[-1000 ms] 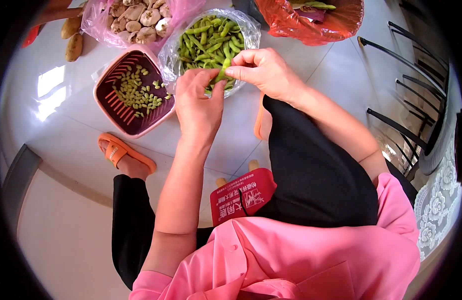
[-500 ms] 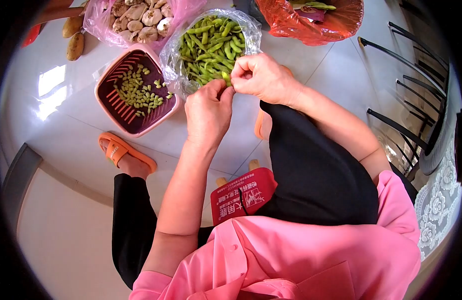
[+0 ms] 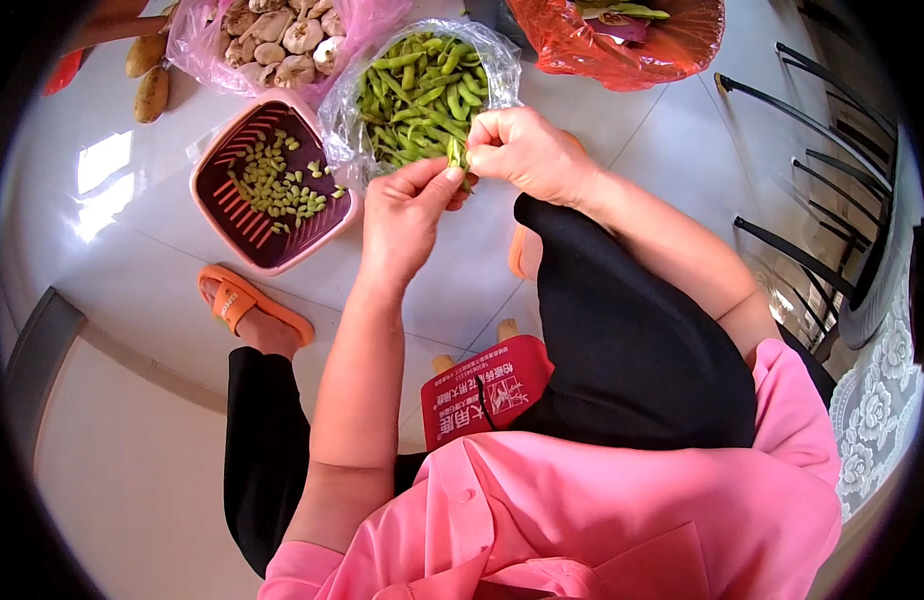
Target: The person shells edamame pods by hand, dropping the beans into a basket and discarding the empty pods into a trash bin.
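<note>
Okay, upper centre: my left hand clamps a green pod between thumb and fingers; my right hand, fingertips nearly together, touches its right side, beside the clear bag.

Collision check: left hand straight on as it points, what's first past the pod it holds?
Past the edamame pod, the left hand likely meets the right hand, fingertips first; depth unclear.

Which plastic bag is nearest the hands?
The clear bag, holding green pods; the pink bag with garlic and the red bag lie farther from the left hand and right hand.
</note>
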`<state>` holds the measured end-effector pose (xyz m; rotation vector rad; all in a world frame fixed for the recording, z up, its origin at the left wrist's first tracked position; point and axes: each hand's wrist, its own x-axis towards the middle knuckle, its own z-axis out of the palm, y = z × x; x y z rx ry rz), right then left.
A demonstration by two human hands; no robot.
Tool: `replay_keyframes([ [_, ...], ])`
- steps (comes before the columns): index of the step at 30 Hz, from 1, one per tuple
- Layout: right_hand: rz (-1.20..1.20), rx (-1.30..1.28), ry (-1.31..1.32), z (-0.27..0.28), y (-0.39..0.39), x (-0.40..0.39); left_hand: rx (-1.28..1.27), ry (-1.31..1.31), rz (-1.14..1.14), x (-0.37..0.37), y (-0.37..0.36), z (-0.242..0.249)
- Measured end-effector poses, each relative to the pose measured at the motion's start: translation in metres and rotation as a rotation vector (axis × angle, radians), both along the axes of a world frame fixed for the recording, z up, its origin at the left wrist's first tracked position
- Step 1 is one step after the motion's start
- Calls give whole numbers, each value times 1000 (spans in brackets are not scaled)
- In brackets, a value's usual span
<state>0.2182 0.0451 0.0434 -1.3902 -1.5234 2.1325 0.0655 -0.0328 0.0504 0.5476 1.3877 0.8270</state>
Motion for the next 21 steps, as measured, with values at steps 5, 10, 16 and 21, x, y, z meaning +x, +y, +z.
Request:
replay_keyframes([
  [5, -24, -352, 133, -8, 7, 11, -32, -243, -35, -8, 0, -3],
  [10, -92, -468, 134, -4, 2, 5, -109, -212, 134, 0, -3, -12],
  [16, 75, 115, -99, -8, -10, 1, -82, -109, 295, 8, -3, -14],
  [21, 139, 241, -121, -3, -8, 1, -115, -197, 328, 8, -4, -13],
])
